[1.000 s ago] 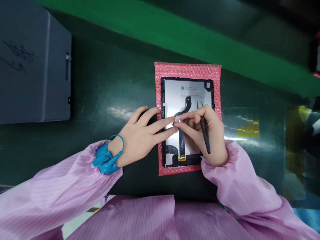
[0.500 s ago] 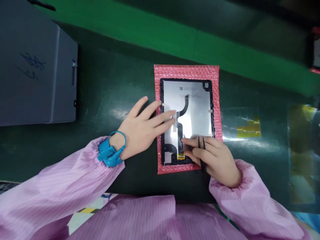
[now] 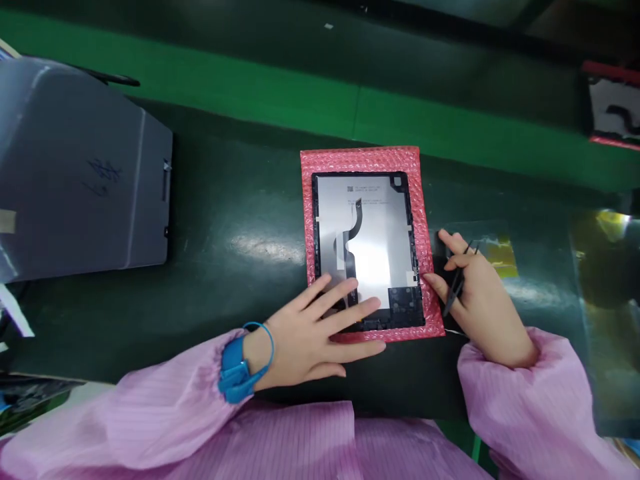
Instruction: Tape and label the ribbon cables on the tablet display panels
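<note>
A tablet screen assembly [image 3: 373, 233] lies back side up on a pink bubble-wrap bag [image 3: 360, 159], its silver backing framed in black. A dark flex cable [image 3: 356, 220] curves down its middle. My left hand [image 3: 325, 323] is spread flat over the lower left of the assembly, fingers apart, covering the cable's lower end. To the right of the bag, my right hand [image 3: 475, 293] holds black tweezers [image 3: 456, 287] tucked in the palm. Its thumb tip is by the bag's right edge, and the index finger points out over the mat.
A grey plastic bin [image 3: 110, 187] with handwriting stands at the left. Yellow tape pieces on a clear sheet [image 3: 501, 253] lie right of my right hand. Another screen [image 3: 617, 107] on pink wrap sits at the far right, and a larger film sheet [image 3: 607, 320] lies below it.
My left hand has moved down over the assembly's lower edge. My right hand has left the cable's lower end and shifted right, off the assembly, still with the tweezers. The view has shifted slightly.
</note>
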Demonstrator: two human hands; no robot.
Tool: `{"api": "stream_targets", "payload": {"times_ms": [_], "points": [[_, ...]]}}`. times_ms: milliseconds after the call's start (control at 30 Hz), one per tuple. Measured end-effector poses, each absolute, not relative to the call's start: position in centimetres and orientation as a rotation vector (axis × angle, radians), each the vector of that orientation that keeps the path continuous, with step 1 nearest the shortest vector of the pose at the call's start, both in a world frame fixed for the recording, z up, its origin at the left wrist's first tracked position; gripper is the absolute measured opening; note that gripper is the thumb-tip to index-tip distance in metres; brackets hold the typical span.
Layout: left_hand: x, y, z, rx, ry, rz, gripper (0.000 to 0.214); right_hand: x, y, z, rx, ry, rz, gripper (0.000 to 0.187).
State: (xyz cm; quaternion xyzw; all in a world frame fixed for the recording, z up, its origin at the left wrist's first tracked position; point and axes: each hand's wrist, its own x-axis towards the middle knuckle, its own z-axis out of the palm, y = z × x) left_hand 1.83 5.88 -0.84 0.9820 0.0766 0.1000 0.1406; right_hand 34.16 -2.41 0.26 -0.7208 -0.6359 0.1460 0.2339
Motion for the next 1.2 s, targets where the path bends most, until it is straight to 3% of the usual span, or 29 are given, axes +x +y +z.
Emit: {"api": "stream_targets", "payload": {"times_ms": [100, 333, 567, 800, 933, 1067, 1200], "points": [[2.8, 5.2, -1.0, 2.829, 0.3, 0.25, 0.063, 36.1, -4.1, -0.5, -2.063, -1.697, 0.38, 0.034], [4.1, 7.9, -0.5, 2.843, 0.483, 0.249, 0.053, 39.4, -10.5, -0.8, -2.428, -1.302, 0.153, 0.037], [6.9, 19.7, -1.5, 2.815, 0.942, 0.321, 0.047, 39.6, -12.3, -2.1, -2.365, -1.387, 0.084, 0.037], [10.0, 31.9, -1.1, 2.502, 1.396, 0.582, 0.073, 37.6, -12.6, -3.1, -2.125, -1.694, 0.026, 0.03], [11.6, 29.3, -0.5, 2.607, 0.988, 0.705, 0.062, 34.5, -10.0, -2.5, -1.988, -1.872, -0.03, 0.021], [11.7, 20.8, 0.4, 2.703, 0.403, 0.531, 0.047, 31.7, -5.9, -1.2, -1.937, -1.956, 0.045, 0.022], [9.4, 13.6, 0.4, 2.733, 0.182, 0.447, 0.045, 30.1, -3.8, -0.4, -1.941, -1.924, 0.099, 0.022]]}}
